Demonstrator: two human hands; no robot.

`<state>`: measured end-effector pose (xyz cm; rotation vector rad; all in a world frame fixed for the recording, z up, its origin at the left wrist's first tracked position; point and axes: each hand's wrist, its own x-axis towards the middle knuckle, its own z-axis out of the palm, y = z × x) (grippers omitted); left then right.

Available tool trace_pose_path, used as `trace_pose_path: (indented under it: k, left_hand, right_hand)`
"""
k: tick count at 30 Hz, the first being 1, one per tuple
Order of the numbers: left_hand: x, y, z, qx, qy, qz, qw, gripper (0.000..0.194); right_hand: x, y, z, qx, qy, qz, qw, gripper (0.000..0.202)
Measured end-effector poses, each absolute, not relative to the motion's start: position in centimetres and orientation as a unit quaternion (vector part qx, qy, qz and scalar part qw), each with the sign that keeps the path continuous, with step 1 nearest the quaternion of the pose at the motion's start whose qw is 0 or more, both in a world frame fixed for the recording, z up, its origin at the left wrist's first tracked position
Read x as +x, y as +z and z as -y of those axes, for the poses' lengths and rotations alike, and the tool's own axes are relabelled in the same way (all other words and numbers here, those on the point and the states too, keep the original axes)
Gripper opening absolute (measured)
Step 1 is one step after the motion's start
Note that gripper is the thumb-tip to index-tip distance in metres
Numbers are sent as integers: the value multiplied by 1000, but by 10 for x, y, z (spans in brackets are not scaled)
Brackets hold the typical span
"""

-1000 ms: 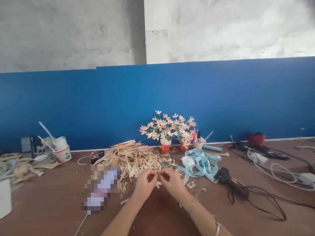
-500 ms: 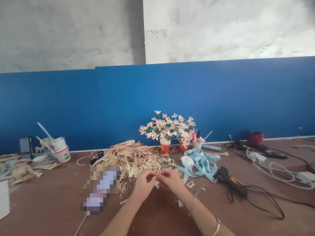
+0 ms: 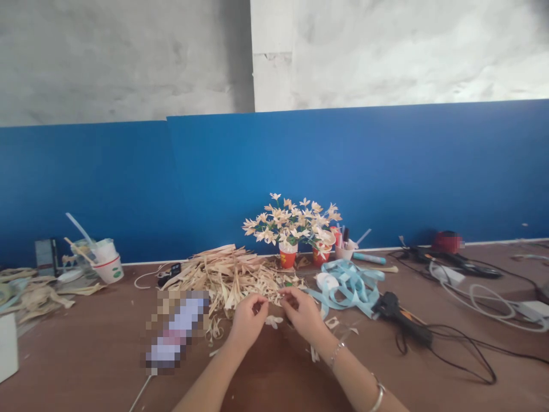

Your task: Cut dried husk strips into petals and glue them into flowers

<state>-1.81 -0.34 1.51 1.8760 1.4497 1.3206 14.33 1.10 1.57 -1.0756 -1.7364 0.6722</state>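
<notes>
Stretching across the whole lower view, the brown table (image 3: 86, 366) carries everything, and its near edge is cut off below the forearms. At its middle lies the heap of straw strips (image 3: 227, 274), the landmark for the rest. Behind the heap's right end stands a bunch of pale straw flowers (image 3: 291, 220) in red cups. Right of the heap lies a tangle of light blue ribbon (image 3: 351, 283), and further right a black glue gun (image 3: 398, 317) with its cord trailing off. Far to the heap's left sits a white paper cup (image 3: 110, 268) among scraps too small to make out. Just left of the heap's near edge, a pixelated patch (image 3: 175, 329) hides whatever lies there.

At the near edge of the heap, the left hand (image 3: 247, 321) is curled with fingers bent toward the thumb; whether it pinches anything cannot be told. The right hand (image 3: 305, 312) is just beside it, fingers likewise curled, its fingertips pointing at the heap, with its hold equally unclear. Between the two hands, on the table, lies a small pale straw piece (image 3: 273, 321), touching neither hand as far as can be seen.
</notes>
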Motion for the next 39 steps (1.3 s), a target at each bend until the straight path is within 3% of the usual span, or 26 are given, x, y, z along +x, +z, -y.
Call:
trace_pose_path:
  k: [9, 14, 20, 26, 39]
  left_hand:
    - [-20, 13, 3, 692, 463, -527, 169, 14]
    - [-20, 15, 7, 747, 468, -469, 59, 43]
    - [-18, 21, 12, 784, 387, -484, 23, 15]
    - [-17, 22, 13, 777, 361, -515, 19, 15]
    - [-18, 18, 10, 788, 337, -514, 35, 18]
  right_hand:
    - [145, 13, -13, -447, 209, 728, 475, 22]
    - [144, 13, -10, -403, 207, 774, 441, 28]
    - [143, 11, -8, -385, 199, 794, 427, 29]
    - [141, 7, -9, -400, 141, 789, 444, 34]
    - [140, 11, -6, -412, 68, 800, 431, 23]
